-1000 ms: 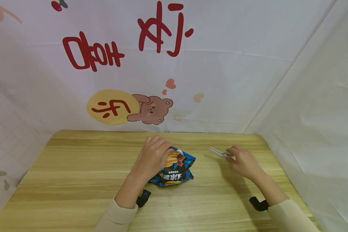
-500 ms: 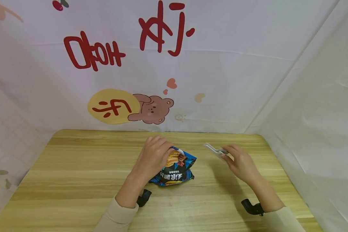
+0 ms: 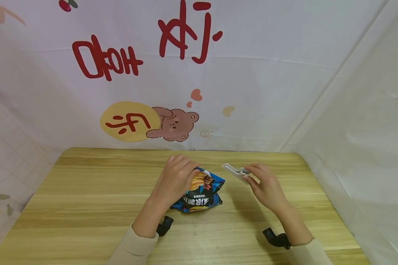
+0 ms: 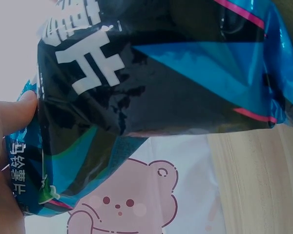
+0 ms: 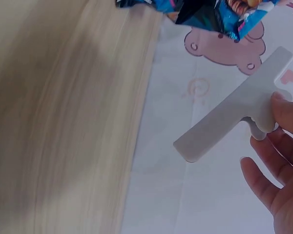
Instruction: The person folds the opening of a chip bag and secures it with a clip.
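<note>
A blue and black potato chip bag [image 3: 199,193] stands near the middle of the table, its printing upside down in the head view. My left hand [image 3: 176,178] grips its upper end, the thumb on the near face and the fingers behind; in the left wrist view the bag [image 4: 161,83] fills much of the frame. To the right of the bag, my right hand [image 3: 265,186] pinches the handles of a white bag clip [image 5: 234,107] between thumb and fingers. The clip's long flat jaws point left toward the bag's top, a small gap away from it.
The wooden table [image 3: 96,191] backs onto a white cloth [image 3: 252,92] printed with a bear and red characters. More cloth hangs at both sides. Black wrist mounts [image 3: 276,238] stick out beneath the forearms.
My right hand has moved left with the clip, bringing it nearer the bag; the clip's jaws now show a wider gap. The left hand and the bag have stayed in place.
</note>
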Demonstrator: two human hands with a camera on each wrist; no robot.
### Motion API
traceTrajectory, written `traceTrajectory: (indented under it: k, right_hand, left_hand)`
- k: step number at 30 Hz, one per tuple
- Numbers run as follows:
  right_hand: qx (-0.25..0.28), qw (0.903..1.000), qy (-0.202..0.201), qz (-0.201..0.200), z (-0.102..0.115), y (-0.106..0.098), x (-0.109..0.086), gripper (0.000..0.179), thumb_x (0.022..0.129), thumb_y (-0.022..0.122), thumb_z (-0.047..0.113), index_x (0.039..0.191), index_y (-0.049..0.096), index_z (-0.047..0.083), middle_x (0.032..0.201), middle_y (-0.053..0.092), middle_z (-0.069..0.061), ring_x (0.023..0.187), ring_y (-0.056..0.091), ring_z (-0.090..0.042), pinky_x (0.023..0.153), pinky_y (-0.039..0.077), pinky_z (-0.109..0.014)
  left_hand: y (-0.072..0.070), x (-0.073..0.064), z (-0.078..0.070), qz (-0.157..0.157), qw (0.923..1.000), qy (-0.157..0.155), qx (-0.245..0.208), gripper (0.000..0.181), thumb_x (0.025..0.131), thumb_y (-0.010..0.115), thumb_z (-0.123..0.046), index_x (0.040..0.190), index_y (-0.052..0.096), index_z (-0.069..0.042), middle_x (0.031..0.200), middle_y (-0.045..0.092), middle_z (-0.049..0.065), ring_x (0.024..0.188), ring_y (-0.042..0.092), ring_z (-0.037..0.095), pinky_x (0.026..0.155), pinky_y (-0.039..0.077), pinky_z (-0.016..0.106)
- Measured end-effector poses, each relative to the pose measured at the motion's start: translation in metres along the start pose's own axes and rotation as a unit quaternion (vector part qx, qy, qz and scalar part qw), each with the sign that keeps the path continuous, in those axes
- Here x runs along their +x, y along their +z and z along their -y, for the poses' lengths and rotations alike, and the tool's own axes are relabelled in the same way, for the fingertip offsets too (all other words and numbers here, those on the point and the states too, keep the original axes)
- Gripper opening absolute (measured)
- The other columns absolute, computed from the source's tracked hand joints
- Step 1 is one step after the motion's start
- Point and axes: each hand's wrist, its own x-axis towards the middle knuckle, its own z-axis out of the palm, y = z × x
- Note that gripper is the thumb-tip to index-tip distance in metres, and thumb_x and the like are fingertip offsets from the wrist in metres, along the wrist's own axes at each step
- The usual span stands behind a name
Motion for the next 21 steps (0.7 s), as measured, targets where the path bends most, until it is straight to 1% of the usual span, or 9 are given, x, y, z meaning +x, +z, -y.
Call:
traceTrajectory:
  k: [8, 13, 15, 18, 21]
  right_hand:
    - [0.022, 0.9998, -0.003, 0.001, 0.007, 0.008, 0.003, 0.037, 0.075, 0.087, -0.008, 0.11, 0.075, -0.003, 0.101, 0.071, -0.007, 0.084, 0.068, -0.02, 0.071, 0.053, -0.027]
    - [0.038, 0.9989, -0.028, 0.001, 0.009, 0.01, 0.007, 0.039, 0.072, 0.087, -0.011, 0.109, 0.074, -0.002, 0.098, 0.069, -0.006, 0.081, 0.066, -0.018, 0.07, 0.052, -0.025]
    - [0.044, 0.9984, -0.037, 0.001, 0.01, 0.011, 0.008, 0.04, 0.072, 0.087, -0.011, 0.108, 0.074, -0.002, 0.097, 0.069, -0.006, 0.08, 0.065, -0.019, 0.069, 0.052, -0.026]
    - [0.047, 0.9977, -0.049, 0.001, 0.012, 0.012, 0.011, 0.04, 0.071, 0.088, -0.011, 0.107, 0.075, -0.001, 0.095, 0.068, -0.005, 0.079, 0.064, -0.019, 0.067, 0.051, -0.027]
    - [0.048, 0.9972, -0.057, 0.001, 0.014, 0.013, 0.012, 0.039, 0.071, 0.088, -0.011, 0.106, 0.075, 0.001, 0.093, 0.067, -0.003, 0.077, 0.061, -0.017, 0.066, 0.048, -0.025]
  left_hand:
    - [0.0, 0.0, 0.0, 0.0, 1.0, 0.003, 0.003, 0.009, 0.092, 0.081, -0.012, 0.099, 0.079, -0.007, 0.091, 0.074, 0.002, 0.086, 0.064, 0.022, 0.072, 0.043, 0.035]
    - [0.001, -0.001, 0.001, 0.0, 0.9999, 0.01, 0.004, 0.007, 0.093, 0.08, -0.01, 0.099, 0.078, -0.007, 0.091, 0.073, 0.003, 0.087, 0.064, 0.022, 0.072, 0.043, 0.035]
    - [0.001, -0.001, 0.001, -0.001, 0.9999, 0.011, 0.004, 0.007, 0.093, 0.08, -0.01, 0.099, 0.078, -0.006, 0.091, 0.073, 0.003, 0.087, 0.064, 0.023, 0.072, 0.043, 0.035]
    - [0.002, -0.001, 0.002, -0.003, 0.9999, 0.01, 0.003, 0.008, 0.092, 0.081, -0.01, 0.098, 0.078, -0.006, 0.091, 0.074, 0.003, 0.088, 0.065, 0.023, 0.072, 0.043, 0.035]
    - [0.001, -0.001, 0.001, -0.005, 1.0, 0.006, 0.001, 0.009, 0.091, 0.082, -0.01, 0.098, 0.078, -0.006, 0.093, 0.074, 0.003, 0.089, 0.066, 0.023, 0.072, 0.044, 0.035]
